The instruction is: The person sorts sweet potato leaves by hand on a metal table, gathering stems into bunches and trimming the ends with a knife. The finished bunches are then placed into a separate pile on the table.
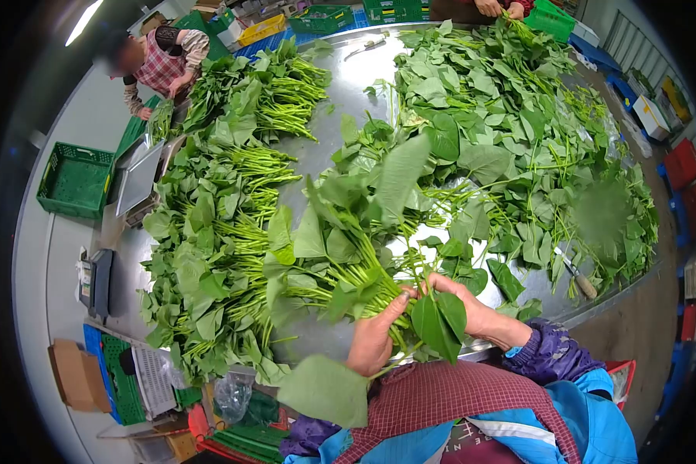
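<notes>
My left hand (pixel 373 340) is wrapped round the lower stems of a bunch of leafy greens (pixel 356 267), which look like sweet potato leaves. The bunch fans out up and to the left over the metal table (pixel 311 166). Close beside it, my right hand (pixel 472 309) is closed on a leafy stem (pixel 439 315) at the bunch's edge; its fingertips are partly hidden by leaves. One large leaf (pixel 325 390) hangs below my left hand. A loose heap of greens (pixel 510 147) covers the right side of the table, and stacked bunches (pixel 216 247) line the left.
A knife with a wooden handle (pixel 585 286) lies at the heap's right edge. Another knife (pixel 366 46) rests at the far end. A co-worker (pixel 162 66) handles greens at the far left, near a green crate (pixel 76 179). Another person's hands (pixel 499 9) hold greens at the top.
</notes>
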A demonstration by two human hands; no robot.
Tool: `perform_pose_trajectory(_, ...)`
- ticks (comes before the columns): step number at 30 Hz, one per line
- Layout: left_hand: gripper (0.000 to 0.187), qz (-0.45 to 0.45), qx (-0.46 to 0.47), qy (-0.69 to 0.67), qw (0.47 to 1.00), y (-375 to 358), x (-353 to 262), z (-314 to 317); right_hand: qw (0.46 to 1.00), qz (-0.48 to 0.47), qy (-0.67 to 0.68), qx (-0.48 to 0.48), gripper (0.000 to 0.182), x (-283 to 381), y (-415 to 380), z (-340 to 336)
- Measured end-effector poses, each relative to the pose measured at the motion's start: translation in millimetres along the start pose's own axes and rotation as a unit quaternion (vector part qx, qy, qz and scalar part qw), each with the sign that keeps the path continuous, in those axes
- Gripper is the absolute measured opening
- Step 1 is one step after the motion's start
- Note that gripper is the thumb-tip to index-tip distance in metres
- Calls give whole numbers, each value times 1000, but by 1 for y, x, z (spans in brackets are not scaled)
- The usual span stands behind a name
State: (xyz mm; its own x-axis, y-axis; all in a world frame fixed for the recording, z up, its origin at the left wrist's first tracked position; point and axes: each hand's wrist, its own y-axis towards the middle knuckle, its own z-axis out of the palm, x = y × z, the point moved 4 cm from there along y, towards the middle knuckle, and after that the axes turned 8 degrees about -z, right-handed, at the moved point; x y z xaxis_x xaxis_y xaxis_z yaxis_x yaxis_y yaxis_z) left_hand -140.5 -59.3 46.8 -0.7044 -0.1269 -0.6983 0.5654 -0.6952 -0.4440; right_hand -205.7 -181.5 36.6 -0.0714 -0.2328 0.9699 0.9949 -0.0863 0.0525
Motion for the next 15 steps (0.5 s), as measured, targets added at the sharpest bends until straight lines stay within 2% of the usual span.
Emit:
perform_pose_trajectory(1, 19, 0, -4, -1, 1000, 0, 2, -1, 996, 31, 80, 9, 21, 0, -3, 3)
perform_pose_trajectory(2, 19, -4, -4, -1, 1000, 0, 4, -1, 996, 33, 82, 6, 21, 3, -7, 4)
perform_pose_trajectory(4, 19, 32, -54, -17, 998, 1, 2, -4, 965, 53, 247, -73, 22, 12, -14, 1)
perform_pose_trajectory(5, 19, 29, -67, 100, 992, 5, -4, -23, 911, 70, 404, -39, 25, 13, -22, -8)
perform_pose_trajectory(6, 20, 48, -121, -18, 991, 1, -18, -34, 886, 88, 453, -43, 27, 13, -30, -23)
perform_pose_trajectory(7, 21, 66, -174, -135, 973, -2, -29, -45, 886, 72, 457, -14, 24, 11, -37, -47)
perform_pose_trajectory(8, 22, 115, -161, -157, 968, -5, -42, -55, 886, 73, 458, -17, 24, 6, -47, -78)
perform_pose_trajectory(9, 21, 159, -126, -162, 966, -9, -51, -67, 873, -28, 472, -116, 26, 6, -56, -119)
perform_pose_trajectory(10, 23, 178, -106, -173, 963, -16, -60, -67, 844, -127, 476, -213, 27, 9, -57, -148)
perform_pose_trajectory(11, 26, 189, -110, -184, 958, -20, -64, -72, 817, -140, 469, -304, 28, 37, -52, -154)
perform_pose_trajectory(12, 30, 201, -113, -196, 953, -23, -66, -74, 830, -135, 403, -361, 29, 52, -43, -146)
perform_pose_trajectory(13, 38, 235, -87, -181, 951, -29, -74, -62, 874, -83, 303, -370, 30, 41, -36, -138)
perform_pose_trajectory(14, 38, 235, -87, -182, 951, -30, -74, -62, 905, -31, 199, -374, 30, 26, -30, -129)
perform_pose_trajectory(15, 39, 237, -73, -180, 952, -31, -74, -62, 954, 51, 58, -289, 29, 18, -23, -110)
